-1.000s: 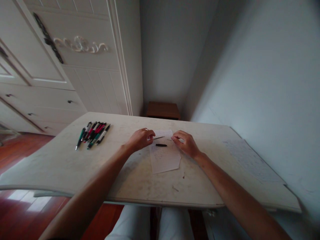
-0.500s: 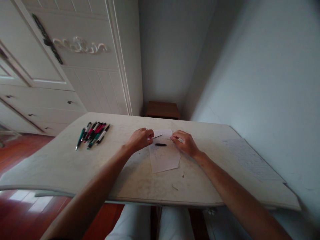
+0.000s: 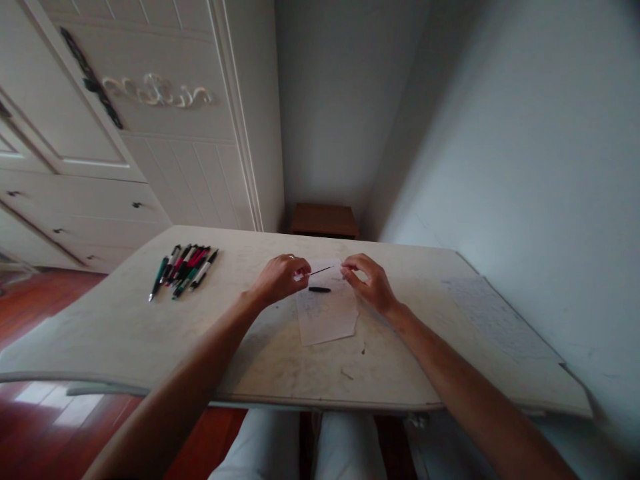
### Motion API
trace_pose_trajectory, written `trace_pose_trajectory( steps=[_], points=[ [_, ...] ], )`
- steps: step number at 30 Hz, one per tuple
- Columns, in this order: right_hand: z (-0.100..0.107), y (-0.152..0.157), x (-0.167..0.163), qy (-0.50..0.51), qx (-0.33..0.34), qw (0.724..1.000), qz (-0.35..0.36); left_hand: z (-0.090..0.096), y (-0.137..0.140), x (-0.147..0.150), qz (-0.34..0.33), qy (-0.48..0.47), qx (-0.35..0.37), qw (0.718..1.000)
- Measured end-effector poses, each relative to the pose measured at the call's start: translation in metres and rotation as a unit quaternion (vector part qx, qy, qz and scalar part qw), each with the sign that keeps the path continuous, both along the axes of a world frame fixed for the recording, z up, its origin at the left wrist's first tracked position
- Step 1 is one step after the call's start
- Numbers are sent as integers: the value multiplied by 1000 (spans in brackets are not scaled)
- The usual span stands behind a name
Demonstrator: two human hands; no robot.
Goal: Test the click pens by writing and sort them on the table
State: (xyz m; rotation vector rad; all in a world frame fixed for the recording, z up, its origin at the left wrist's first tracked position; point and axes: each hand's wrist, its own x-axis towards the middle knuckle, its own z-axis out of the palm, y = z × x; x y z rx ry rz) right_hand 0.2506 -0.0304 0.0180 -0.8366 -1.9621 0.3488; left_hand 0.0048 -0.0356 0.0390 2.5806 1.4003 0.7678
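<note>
My left hand [image 3: 283, 277], with a ring on one finger, is closed in a pinch on a thin dark pen refill [image 3: 321, 270]. The refill points right over a written-on sheet of paper [image 3: 327, 323]. Just right of its tip, my right hand [image 3: 369, 280] has thumb and fingertips brought together. Anything between them is too small to make out. On the paper below both hands lies a short black pen barrel [image 3: 320, 289].
A pile of several pens [image 3: 185, 267] in black, white, red and green lies on the left of the white table [image 3: 125, 333]. Written paper [image 3: 500, 313] lies at the right beside the wall. A white cabinet [image 3: 190, 167] and a brown wooden box [image 3: 325, 219] stand beyond.
The refill in my left hand has been raised and tilts up to the right, its tip nearer my right fingers. My right hand has lifted slightly. The black barrel stays put.
</note>
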Motion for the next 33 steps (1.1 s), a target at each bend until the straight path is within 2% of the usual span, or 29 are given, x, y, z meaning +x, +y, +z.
trace_pose_trajectory(
  steps=[4, 8, 15, 21, 25, 29, 33],
  points=[
    [2, -2, -3, 54, -64, 996, 17, -2, -3, 6, -32, -28, 38, 998],
    [0, -4, -5, 64, -125, 989, 51, -2, -6, 11, -67, -42, 62, 995],
    [-2, -7, -10, 111, -207, 970, 68, -2, -11, 14, -112, -63, 63, 990],
    [7, -8, -8, 193, -254, 945, 76, -4, -11, 16, -90, -168, 38, 981],
    [11, -6, -5, 262, -237, 934, 52, -3, -10, 17, -53, -240, -9, 969],
    [10, -2, -2, 305, -221, 926, 29, -1, -6, 18, -24, -339, -101, 935],
    [10, -1, -1, 317, -229, 920, 32, 0, -3, 19, -24, -465, -202, 862]
  ],
)
